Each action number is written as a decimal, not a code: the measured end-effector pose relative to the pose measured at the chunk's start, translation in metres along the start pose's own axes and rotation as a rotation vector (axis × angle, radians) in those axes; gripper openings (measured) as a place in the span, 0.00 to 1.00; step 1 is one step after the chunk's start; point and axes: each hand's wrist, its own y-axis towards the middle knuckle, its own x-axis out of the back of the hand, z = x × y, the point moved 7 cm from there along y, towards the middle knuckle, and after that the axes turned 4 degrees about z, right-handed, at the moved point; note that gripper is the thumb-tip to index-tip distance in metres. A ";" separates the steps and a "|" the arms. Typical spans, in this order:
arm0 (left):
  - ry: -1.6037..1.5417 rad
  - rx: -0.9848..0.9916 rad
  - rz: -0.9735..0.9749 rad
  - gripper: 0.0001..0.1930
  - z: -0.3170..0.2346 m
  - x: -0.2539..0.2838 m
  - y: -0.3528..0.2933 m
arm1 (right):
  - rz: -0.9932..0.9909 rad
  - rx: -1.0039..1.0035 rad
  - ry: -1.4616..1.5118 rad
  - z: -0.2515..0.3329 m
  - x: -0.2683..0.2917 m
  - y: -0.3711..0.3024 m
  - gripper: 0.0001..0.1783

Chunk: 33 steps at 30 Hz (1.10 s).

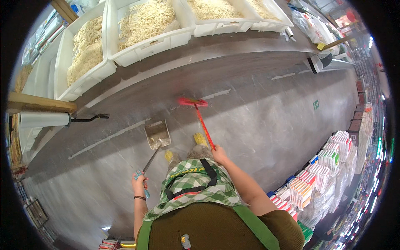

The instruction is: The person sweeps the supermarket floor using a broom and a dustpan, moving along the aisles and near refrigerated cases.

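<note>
My right hand is closed round the red handle of a broom, whose red head is on the grey floor ahead of me, slightly blurred. In my left hand I grip the handle of a long-handled dustpan; its light blue end pokes out above and below my fingers. The pan rests on the floor left of the broom, its inside dirty, with some pale bits in it. A gap lies between the broom head and the pan. My yellow shoes are just behind both tools.
White plastic bins of pale noodles line a counter along the far side. A wooden beam and a white roll jut in at the left. Stacks of packaged goods stand to my right. Light strips mark the floor.
</note>
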 end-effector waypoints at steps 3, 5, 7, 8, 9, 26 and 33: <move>0.027 0.007 -0.065 0.13 0.013 0.014 0.004 | 0.116 -0.300 0.366 0.026 0.063 -0.049 0.27; 0.041 -0.003 -0.080 0.13 0.007 0.002 -0.004 | 0.033 -0.317 0.444 -0.011 0.092 -0.038 0.21; 0.046 -0.017 -0.091 0.13 0.003 -0.010 -0.009 | -0.069 -0.336 0.498 -0.051 0.118 -0.015 0.17; 0.046 -0.024 -0.094 0.13 0.003 -0.014 -0.009 | -0.129 -0.350 0.514 -0.073 0.129 0.002 0.15; 0.043 -0.028 -0.112 0.13 0.006 -0.014 -0.012 | -0.175 -0.360 0.525 -0.090 0.138 0.021 0.13; 0.089 -0.027 -0.063 0.14 -0.003 -0.063 -0.034 | -0.316 -0.268 0.701 -0.055 0.015 0.069 0.24; 0.120 -0.018 0.009 0.14 -0.001 -0.066 -0.009 | 0.232 -0.454 1.508 -0.006 0.075 -0.044 0.27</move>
